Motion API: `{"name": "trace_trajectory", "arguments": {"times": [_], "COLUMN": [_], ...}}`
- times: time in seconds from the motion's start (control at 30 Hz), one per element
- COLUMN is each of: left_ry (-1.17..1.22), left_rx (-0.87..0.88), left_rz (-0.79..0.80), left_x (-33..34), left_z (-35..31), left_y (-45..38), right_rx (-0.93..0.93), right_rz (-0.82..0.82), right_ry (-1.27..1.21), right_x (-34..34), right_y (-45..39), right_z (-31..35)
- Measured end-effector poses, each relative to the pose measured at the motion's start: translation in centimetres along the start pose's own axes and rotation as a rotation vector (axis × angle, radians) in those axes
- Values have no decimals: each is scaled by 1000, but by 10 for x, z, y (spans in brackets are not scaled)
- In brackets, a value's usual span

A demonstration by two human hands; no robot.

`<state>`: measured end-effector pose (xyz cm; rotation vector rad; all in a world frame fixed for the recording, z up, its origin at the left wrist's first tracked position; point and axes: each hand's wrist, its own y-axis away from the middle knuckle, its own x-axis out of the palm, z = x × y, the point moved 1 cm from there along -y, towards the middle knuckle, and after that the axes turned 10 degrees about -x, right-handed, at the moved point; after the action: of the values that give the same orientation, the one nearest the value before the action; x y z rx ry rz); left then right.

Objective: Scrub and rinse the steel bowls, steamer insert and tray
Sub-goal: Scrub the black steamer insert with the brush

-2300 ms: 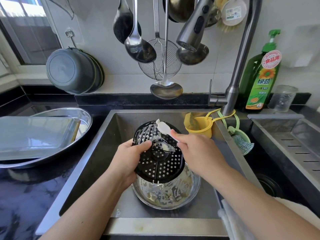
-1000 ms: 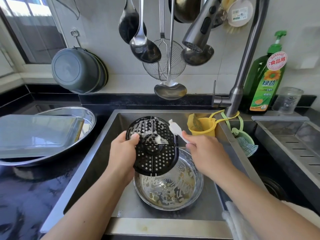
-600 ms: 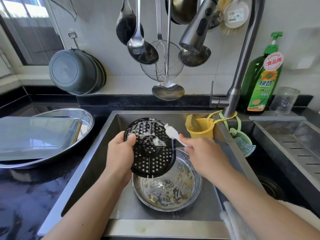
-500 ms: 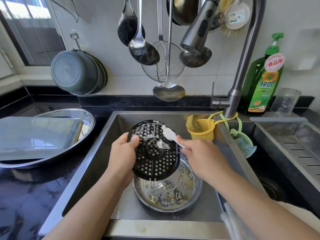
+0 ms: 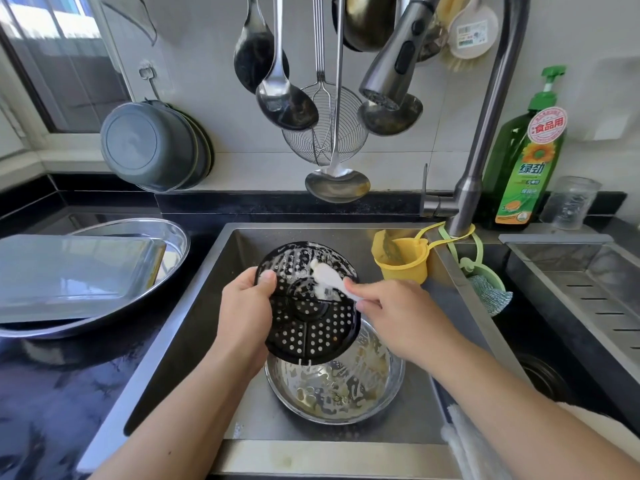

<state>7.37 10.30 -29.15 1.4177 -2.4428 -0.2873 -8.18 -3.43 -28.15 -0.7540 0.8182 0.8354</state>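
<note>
Brush point(image 5: 327, 277) has slid up the steamer insert point(image 5: 308, 306) — right hand point(image 5: 394, 313) pinching it, left hand point(image 5: 247, 308) gripping the insert's rim.

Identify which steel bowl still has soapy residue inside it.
The steel bowl in the sink, under the steamer insert, is streaked with suds. The wide bowl on the counter just holds the tray.

Ladles point(image 5: 287, 102) and wire skimmer point(image 5: 325, 136) hang on wall above sink point(image 5: 194, 306). Grey pans point(image 5: 152, 147) hang at left. Faucet point(image 5: 485, 133) arches at right; green soap bottle point(image 5: 526, 161) and clear jar point(image 5: 569, 202) behind it. Yellow cup point(image 5: 403, 259) hangs from faucet base. Black tabletop point(image 5: 52, 393) at left.
</note>
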Motion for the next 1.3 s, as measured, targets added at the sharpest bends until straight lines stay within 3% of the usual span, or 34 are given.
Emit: {"name": "trace_trajectory", "arguments": {"times": [0.1,0.27,0.4,0.57,0.7,0.87,1.03,1.3], "left_ry": [-25,10,-7,74,55,52,14,140], "left_rx": [-5,3,33,36,34,17,40,-3], "left_rz": [38,5,27,-40,-10,11,44,-68], "left_x": [6,-2,2,-8,-4,-3,0,-13], "left_z": [3,0,0,-2,0,3,1,-4], "left_y": [3,-2,2,-4,-2,-3,1,-9], "right_rx": [34,-29,36,45,107,46,67,91], "right_rz": [-104,22,-118,42,-1,35,-102,96], "right_ry": [50,-8,74,34,97,6,62,31], "right_x": [-4,2,-9,-4,-16,-5,-14,-9], "right_y": [-4,3,-5,3,1,3,-1,2], "right_z": [-5,8,-6,2,-9,1,-5,-6]}}
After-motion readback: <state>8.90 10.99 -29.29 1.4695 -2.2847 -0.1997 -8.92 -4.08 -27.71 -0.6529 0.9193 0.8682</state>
